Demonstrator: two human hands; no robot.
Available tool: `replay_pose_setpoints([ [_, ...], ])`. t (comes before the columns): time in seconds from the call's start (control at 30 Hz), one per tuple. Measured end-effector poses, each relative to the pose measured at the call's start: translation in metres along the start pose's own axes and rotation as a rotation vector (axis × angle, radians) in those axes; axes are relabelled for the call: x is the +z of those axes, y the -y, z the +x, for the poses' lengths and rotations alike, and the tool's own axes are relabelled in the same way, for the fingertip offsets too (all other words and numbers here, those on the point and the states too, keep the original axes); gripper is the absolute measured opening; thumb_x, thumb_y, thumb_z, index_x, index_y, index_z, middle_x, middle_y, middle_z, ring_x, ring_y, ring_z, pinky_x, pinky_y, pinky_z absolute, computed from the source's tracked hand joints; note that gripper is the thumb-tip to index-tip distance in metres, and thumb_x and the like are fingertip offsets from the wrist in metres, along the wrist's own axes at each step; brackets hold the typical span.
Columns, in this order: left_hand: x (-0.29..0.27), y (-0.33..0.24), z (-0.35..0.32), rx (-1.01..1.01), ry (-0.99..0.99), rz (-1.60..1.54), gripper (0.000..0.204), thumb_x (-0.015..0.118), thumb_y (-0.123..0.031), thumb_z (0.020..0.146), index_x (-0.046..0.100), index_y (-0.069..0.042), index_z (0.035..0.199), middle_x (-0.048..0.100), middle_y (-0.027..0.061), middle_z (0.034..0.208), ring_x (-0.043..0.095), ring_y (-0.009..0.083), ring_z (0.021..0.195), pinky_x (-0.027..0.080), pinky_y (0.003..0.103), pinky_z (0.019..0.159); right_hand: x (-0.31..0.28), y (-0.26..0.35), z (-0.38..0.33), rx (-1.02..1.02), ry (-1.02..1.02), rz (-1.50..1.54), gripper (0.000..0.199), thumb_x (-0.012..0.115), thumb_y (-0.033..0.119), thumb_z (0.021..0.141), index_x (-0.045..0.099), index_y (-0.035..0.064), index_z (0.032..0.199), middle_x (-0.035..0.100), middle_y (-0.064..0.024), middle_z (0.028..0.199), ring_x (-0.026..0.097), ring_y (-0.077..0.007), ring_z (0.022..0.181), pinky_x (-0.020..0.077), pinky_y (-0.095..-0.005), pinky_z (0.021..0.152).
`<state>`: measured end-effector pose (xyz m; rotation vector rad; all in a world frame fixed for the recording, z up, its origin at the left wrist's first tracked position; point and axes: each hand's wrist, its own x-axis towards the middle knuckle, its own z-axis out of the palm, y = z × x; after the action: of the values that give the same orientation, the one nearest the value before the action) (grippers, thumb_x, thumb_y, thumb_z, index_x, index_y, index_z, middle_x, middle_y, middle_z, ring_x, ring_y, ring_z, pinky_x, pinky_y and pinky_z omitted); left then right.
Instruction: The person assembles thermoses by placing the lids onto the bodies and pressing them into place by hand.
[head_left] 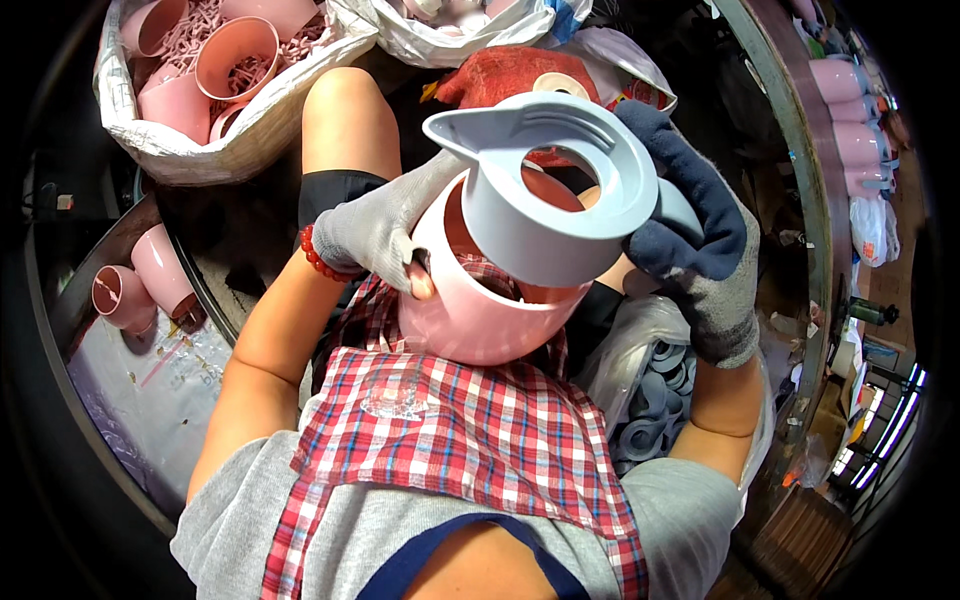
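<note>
My left hand (372,222), in a pale grey glove with a bared fingertip, grips the left rim of a round pink plastic jug body (480,325). This open-mouthed body sits tilted at my lap. Above its opening is a light blue-grey spouted jug collar (545,235), with a large round hole and its spout pointing left. My right hand (700,225), in a dark blue and grey glove, is closed round the collar's handle at the right. The collar overlaps the body's mouth in view; whether the two touch is hidden.
A white woven sack (190,160) of pink shells stands at upper left, another sack (450,45) beside it. Two pink shells (165,265) lie left. A clear bag of grey parts (650,400) sits by my right arm. Pink jugs (850,125) line a bench at right.
</note>
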<state>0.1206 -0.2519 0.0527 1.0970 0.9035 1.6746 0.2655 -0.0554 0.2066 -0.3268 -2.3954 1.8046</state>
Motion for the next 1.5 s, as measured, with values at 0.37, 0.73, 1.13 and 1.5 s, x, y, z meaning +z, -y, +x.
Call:
replay_pose_setpoints([
  [0.37,0.002,0.014,-0.013,-0.041,-0.032,-0.004,0.124,0.086,-0.056,0.051,0.025,0.003,0.141,0.036,0.0145,0.142,0.035,0.0240,0.130,0.027,0.037,0.108,0.010,-0.008,-0.009,0.013,0.004,0.048,0.079,0.086,0.021,0.065,0.048,-0.0023,0.131,0.057,-0.0120,0.125,0.055,-0.0166,0.112,0.0453,-0.0310,0.096],
  [0.73,0.008,-0.004,-0.009,0.019,-0.055,0.167,0.117,0.086,-0.051,0.057,0.026,0.004,0.141,0.036,0.0149,0.141,0.034,0.0234,0.131,0.026,0.036,0.108,0.011,-0.006,-0.009,0.173,0.017,-0.018,0.095,0.084,0.046,0.062,0.045,-0.0056,0.132,0.052,-0.0146,0.132,0.051,-0.0228,0.120,0.0399,-0.0374,0.102],
  [1.13,0.034,-0.015,0.001,-0.041,-0.293,-0.021,0.090,0.088,-0.028,0.062,0.040,0.001,0.133,0.052,0.0062,0.121,0.048,0.0129,0.110,0.039,0.029,0.095,0.005,-0.035,-0.004,-0.122,0.070,-0.082,0.072,0.083,0.022,0.068,0.052,-0.0035,0.127,0.062,-0.0126,0.119,0.058,-0.0158,0.109,0.0459,-0.0305,0.095],
  [1.5,0.025,0.015,-0.003,-0.017,-0.348,0.034,0.101,0.077,-0.056,0.068,0.034,0.002,0.138,0.048,0.0096,0.131,0.047,0.0175,0.119,0.038,0.031,0.099,0.009,-0.056,0.005,-0.136,0.114,-0.120,0.069,0.078,0.033,0.075,0.051,-0.0013,0.129,0.058,-0.0110,0.126,0.055,-0.0174,0.114,0.0436,-0.0314,0.098],
])
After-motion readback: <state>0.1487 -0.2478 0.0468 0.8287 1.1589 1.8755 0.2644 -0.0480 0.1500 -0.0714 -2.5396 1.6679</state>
